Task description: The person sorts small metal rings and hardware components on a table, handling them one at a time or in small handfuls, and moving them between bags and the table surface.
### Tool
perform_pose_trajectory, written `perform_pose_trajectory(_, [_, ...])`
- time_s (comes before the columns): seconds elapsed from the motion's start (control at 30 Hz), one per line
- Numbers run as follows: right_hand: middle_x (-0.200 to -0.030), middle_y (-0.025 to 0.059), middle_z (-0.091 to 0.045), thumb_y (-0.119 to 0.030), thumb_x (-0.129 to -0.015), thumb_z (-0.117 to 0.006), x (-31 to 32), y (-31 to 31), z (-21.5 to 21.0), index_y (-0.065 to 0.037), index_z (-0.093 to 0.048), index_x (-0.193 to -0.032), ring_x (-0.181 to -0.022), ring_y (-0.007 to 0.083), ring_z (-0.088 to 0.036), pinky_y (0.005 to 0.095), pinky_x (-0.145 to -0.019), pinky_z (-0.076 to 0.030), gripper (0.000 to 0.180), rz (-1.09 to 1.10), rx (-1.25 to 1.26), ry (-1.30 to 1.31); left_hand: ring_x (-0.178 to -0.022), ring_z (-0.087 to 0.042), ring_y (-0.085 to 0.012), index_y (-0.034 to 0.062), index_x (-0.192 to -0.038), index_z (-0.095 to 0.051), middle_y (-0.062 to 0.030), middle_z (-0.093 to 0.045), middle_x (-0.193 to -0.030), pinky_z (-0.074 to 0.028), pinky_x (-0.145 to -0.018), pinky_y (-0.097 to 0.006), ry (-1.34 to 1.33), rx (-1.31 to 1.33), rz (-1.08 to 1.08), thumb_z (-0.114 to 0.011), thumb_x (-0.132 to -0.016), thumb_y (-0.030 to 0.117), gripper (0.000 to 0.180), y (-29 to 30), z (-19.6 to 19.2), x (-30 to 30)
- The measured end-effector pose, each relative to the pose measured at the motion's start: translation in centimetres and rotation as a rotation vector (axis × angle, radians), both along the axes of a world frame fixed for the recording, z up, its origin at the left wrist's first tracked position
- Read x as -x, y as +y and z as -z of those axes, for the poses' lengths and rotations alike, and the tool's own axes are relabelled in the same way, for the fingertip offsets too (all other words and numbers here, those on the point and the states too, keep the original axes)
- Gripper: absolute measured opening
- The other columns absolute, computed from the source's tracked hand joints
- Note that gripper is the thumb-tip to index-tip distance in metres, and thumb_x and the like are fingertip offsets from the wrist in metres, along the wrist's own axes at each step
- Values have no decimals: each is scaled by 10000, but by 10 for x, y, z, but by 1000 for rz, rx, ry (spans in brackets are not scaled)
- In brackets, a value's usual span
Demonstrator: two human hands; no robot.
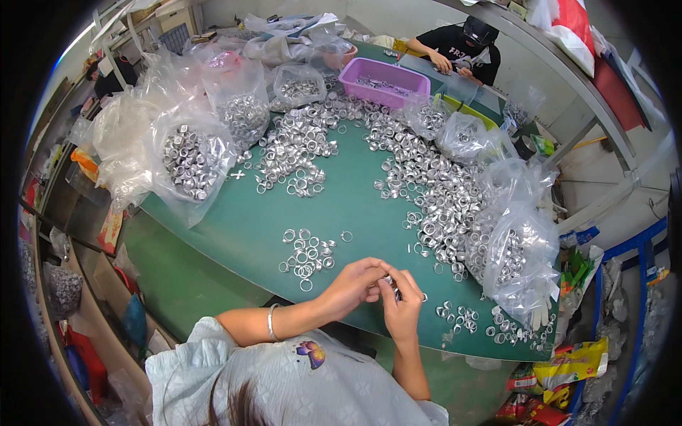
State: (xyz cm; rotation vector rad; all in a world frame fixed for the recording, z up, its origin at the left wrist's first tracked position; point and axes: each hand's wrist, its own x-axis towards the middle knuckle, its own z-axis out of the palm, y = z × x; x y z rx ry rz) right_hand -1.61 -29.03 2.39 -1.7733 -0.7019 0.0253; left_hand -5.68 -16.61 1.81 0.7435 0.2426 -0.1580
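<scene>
Close to the table's front edge, my left hand (353, 285) and my right hand (403, 304) meet with fingertips together. Between them are small silver rings (388, 280), mostly covered by the fingers, so how many each hand has is hidden. Just left of my hands lies a loose group of silver rings (307, 253) on the green table (241, 220). A smaller cluster of rings (458, 317) lies to the right of my right hand. Beyond my hands, a big heap of silver rings (444, 206) spreads along the right side, and another pile (291, 145) lies farther back left.
Clear plastic bags of rings stand at the left (192, 160) and right (515, 248) of the table. A purple bin (383, 84) holds metal pieces at the back. Across the table sits another person (462, 53) with both hands raised. Blue metal racks (643, 263) are at the right.
</scene>
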Motion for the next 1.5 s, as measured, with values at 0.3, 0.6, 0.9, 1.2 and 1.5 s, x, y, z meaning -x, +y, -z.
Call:
perform_pose_trajectory(0.3, [-639, 23, -442, -64, -888, -482, -15, 6, -3, -12, -559, -977, -474, 77, -388, 202, -411, -287, 129, 85, -439, 373, -678, -470, -94, 51, -934, -513, -17, -492, -773, -402, -594, -217, -56, 423, 85, -431, -901, 185, 160, 8, -1, -30])
perform_pose_trajectory(0.6, [-732, 38, -433, -243, -951, -371, -47, 9, 19, -65, -479, -977, -440, 73, -331, 177, -317, -261, 209, -56, -918, 1176, -835, -546, -143, -22, -1079, -550, -56, -565, -911, -457, -693, -271, -4, 256, -123, -518, -809, 28, 276, 35, 3, -45])
perform_pose_trajectory(0.9, [-942, 119, -519, -89, -895, -413, -65, 46, -5, 60, -393, -1208, -650, 121, -449, 205, -429, -349, 347, -113, -787, 1246, -536, -423, -48, 31, -966, -606, 9, -530, -710, -346, -465, -186, -66, -156, -77, -566, -863, 146, 160, 64, 3, -50])
perform_pose_trajectory(1.2, [-878, 82, -509, -37, -859, -491, -58, 61, -17, 48, -409, -1199, -564, 72, -405, 173, -379, -285, 361, -264, -623, 986, -667, -402, -28, 8, -1006, -592, 26, -432, -810, -340, -566, -169, -207, -435, -230, -604, -793, -18, 215, 76, -12, -39])
perform_pose_trajectory(1.5, [-869, 74, -578, 127, -760, -493, -39, 86, -22, 30, -446, -1164, -693, 86, -521, 194, -579, -416, 418, -24, -19, 71, -634, -402, -22, 22, -1021, -530, 35, -459, -792, -342, -526, -168, -219, -668, -90, -624, -794, 18, 246, 96, -16, -38])
